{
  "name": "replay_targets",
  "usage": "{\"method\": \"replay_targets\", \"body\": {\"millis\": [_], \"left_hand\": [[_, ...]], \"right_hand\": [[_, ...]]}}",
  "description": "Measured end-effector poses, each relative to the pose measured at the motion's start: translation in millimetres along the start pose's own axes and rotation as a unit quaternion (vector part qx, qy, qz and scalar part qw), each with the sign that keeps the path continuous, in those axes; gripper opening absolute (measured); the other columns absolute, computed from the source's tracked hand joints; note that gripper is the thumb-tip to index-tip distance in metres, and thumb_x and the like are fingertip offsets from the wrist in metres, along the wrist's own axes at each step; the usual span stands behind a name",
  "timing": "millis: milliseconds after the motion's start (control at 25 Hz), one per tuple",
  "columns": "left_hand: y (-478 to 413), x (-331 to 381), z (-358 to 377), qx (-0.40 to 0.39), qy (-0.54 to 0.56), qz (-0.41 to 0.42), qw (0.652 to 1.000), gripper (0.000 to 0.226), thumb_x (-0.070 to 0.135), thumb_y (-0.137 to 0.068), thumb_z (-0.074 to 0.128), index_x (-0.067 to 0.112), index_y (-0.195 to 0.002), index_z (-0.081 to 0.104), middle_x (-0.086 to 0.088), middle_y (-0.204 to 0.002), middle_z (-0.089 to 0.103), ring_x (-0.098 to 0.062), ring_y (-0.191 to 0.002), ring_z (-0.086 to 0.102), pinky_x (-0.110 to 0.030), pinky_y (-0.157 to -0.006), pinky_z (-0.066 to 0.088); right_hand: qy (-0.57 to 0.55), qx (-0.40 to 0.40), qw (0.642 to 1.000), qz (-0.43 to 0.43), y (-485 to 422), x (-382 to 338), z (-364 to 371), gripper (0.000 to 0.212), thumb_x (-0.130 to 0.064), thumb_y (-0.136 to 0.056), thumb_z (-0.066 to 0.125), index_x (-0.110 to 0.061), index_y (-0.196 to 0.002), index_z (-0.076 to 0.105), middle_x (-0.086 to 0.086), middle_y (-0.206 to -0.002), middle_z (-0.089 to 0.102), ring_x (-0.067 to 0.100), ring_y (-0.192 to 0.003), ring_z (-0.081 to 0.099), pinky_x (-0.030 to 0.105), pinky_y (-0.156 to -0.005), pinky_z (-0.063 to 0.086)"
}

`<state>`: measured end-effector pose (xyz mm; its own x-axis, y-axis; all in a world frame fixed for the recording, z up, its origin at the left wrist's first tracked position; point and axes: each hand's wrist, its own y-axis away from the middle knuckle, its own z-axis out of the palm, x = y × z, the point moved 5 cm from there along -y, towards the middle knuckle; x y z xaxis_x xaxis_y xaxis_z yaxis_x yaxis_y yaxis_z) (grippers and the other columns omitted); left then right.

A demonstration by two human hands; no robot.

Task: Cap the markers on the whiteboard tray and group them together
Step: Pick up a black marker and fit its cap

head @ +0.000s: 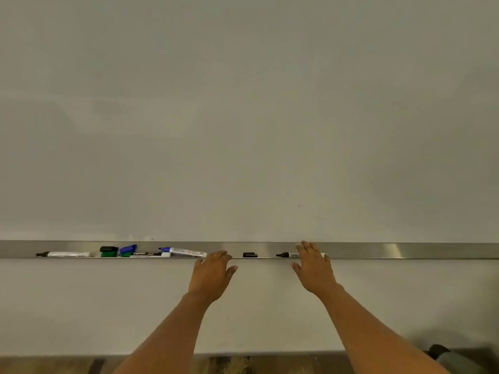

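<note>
the right hand point(314, 268) lies open over an uncapped black marker point(287, 255) in the tray point(405, 251), hiding its barrel. the left hand point(212, 276), also open and empty, reaches the tray's front edge between a loose black cap point(250, 255) and the blue marker point(183, 251). further left lie more markers and caps, partly overlapping.

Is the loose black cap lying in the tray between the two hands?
Yes, the black cap lies in the tray between the left hand and right hand.
</note>
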<state>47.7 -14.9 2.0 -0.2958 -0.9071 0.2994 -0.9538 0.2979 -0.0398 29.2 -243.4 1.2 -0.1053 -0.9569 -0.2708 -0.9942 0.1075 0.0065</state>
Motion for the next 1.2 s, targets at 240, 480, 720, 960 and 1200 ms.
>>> {"method": "replay_targets", "body": {"millis": [240, 480, 720, 960, 1200], "left_hand": [[-30, 18, 19, -0.009, 0.049, 0.007, 0.999, 0.040, 0.025, -0.095, 0.039, 0.016, -0.133, 0.038, -0.002, -0.147, 0.036, -0.016, -0.135, 0.032, -0.035, -0.114, 0.018], [-46, 21, 33, -0.002, 0.021, -0.011, 1.000, 0.041, 0.028, -0.095, 0.037, 0.020, -0.135, 0.035, 0.001, -0.143, 0.042, -0.016, -0.132, 0.037, -0.037, -0.113, 0.022], [-55, 21, 34, 0.028, 0.034, -0.022, 0.999, 0.038, 0.029, -0.094, 0.039, 0.020, -0.132, 0.042, 0.001, -0.134, 0.052, -0.017, -0.123, 0.046, -0.033, -0.104, 0.031], [-63, 18, 34, 0.008, 0.015, -0.013, 1.000, 0.035, 0.031, -0.093, 0.041, 0.018, -0.123, 0.052, -0.003, -0.123, 0.056, -0.020, -0.113, 0.048, -0.032, -0.091, 0.039], [-70, 19, 29, 0.014, 0.049, -0.035, 0.998, 0.025, 0.029, -0.089, 0.051, 0.017, -0.107, 0.063, -0.004, -0.109, 0.062, -0.020, -0.101, 0.055, -0.032, -0.085, 0.044]], "right_hand": [[0.034, -0.040, 0.998, -0.042, -18, 14, 8, 0.045, -0.029, -0.096, 0.034, -0.015, -0.137, 0.021, 0.006, -0.146, 0.033, 0.020, -0.136, 0.025, 0.048, -0.112, 0.019], [0.062, -0.025, 0.995, -0.071, -33, 24, 10, 0.037, -0.033, -0.095, 0.037, -0.020, -0.130, 0.038, 0.004, -0.129, 0.047, 0.022, -0.121, 0.040, 0.042, -0.098, 0.034], [-0.019, 0.001, 0.996, -0.086, -48, 28, 6, 0.024, -0.032, -0.091, 0.047, -0.019, -0.109, 0.057, 0.002, -0.113, 0.055, 0.020, -0.105, 0.045, 0.035, -0.083, 0.033], [-0.051, 0.121, 0.978, -0.164, -41, 15, -4, 0.010, -0.026, -0.087, 0.056, -0.017, -0.090, 0.059, 0.000, -0.090, 0.066, 0.023, -0.086, 0.056, 0.030, -0.070, 0.032], [-0.111, 0.161, 0.967, -0.162, -35, 9, -5, 0.012, -0.027, -0.086, 0.056, -0.015, -0.086, 0.058, 0.003, -0.081, 0.064, 0.017, -0.072, 0.048, 0.030, -0.063, 0.033]]}}
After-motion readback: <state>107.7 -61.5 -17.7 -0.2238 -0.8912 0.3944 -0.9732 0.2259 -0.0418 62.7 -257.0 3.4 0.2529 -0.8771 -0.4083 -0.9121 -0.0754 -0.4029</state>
